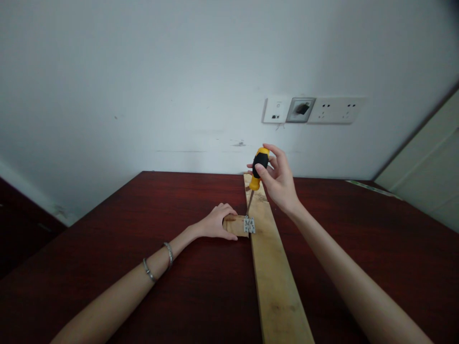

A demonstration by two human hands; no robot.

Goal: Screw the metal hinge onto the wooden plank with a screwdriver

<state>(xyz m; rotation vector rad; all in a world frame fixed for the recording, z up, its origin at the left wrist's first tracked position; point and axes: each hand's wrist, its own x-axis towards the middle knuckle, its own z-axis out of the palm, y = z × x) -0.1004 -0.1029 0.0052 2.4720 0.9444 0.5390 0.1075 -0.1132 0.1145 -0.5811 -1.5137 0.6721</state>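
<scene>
My right hand grips a screwdriver by its yellow and black handle, the shaft slanting down to the left. Its tip reaches the upper edge of a metal hinge; whether it sits in a screw I cannot tell. The hinge spans a small wooden block and a long wooden plank. Thumb and fingers of my left hand are closed around the block's left end, holding it against the plank's left side.
Under everything is a dark red wooden table, its far edge along a white wall. Wall sockets and a black plug are above, to the right. A pale panel stands at the right.
</scene>
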